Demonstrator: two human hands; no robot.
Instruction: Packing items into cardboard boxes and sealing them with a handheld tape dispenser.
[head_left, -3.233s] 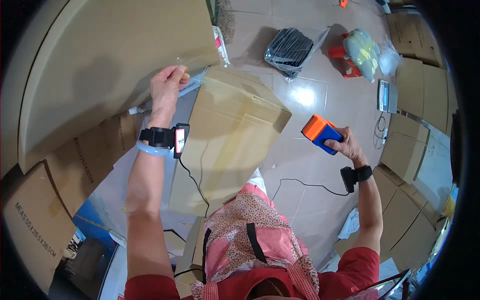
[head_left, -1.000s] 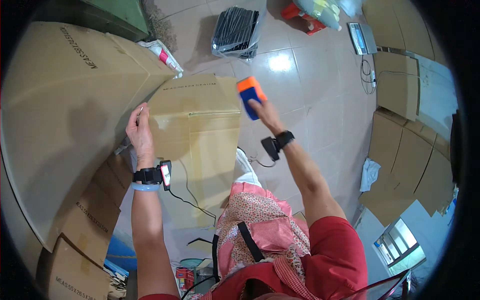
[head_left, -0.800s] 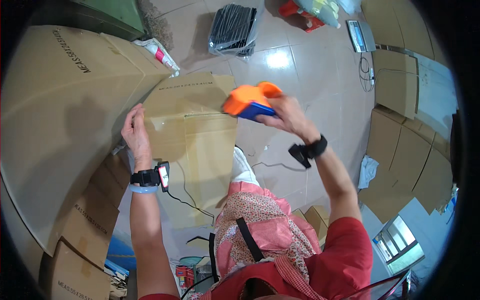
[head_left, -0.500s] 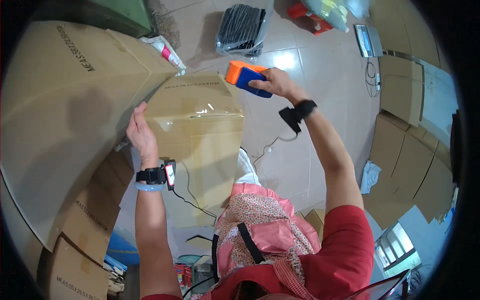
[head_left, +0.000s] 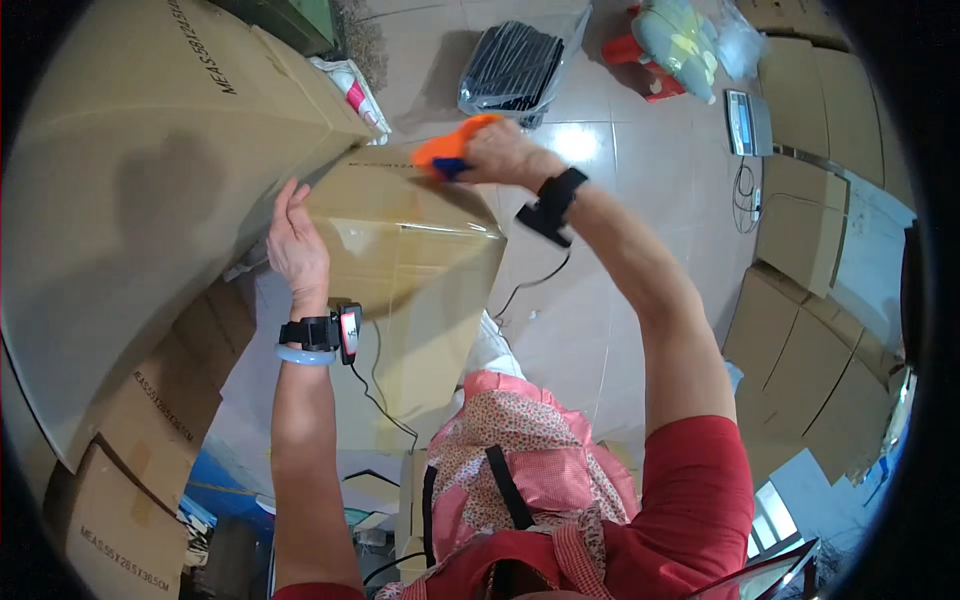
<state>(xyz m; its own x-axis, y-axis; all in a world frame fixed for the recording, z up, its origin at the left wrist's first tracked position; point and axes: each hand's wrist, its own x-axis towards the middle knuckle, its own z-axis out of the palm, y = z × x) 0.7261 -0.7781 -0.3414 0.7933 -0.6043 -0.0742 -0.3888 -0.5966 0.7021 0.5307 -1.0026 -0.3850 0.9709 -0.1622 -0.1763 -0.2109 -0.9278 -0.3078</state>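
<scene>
A brown cardboard box (head_left: 430, 275) stands right in front of me, with shiny clear tape across its near top edge. My right hand (head_left: 508, 158) is wrapped round an orange and blue tape dispenser (head_left: 437, 155), held over the far part of the box top. The dispenser's blue part is mostly hidden by my fingers. At the box's left edge, my left hand (head_left: 298, 245) rests with its fingers stretched out, holding nothing. Both wrists wear black straps with small devices and cables.
A much larger cardboard box (head_left: 190, 150) stands close on the left. On the tiled floor beyond lie a plastic-wrapped black stack (head_left: 515, 68), a filled bag (head_left: 675, 45) and a scale (head_left: 748, 122). More cartons (head_left: 790, 340) line the right side.
My right hand has swung left with the tape dispenser, over the box top, turning it on the way. My left hand stays at the box's left edge. The whole view has shifted slightly.
</scene>
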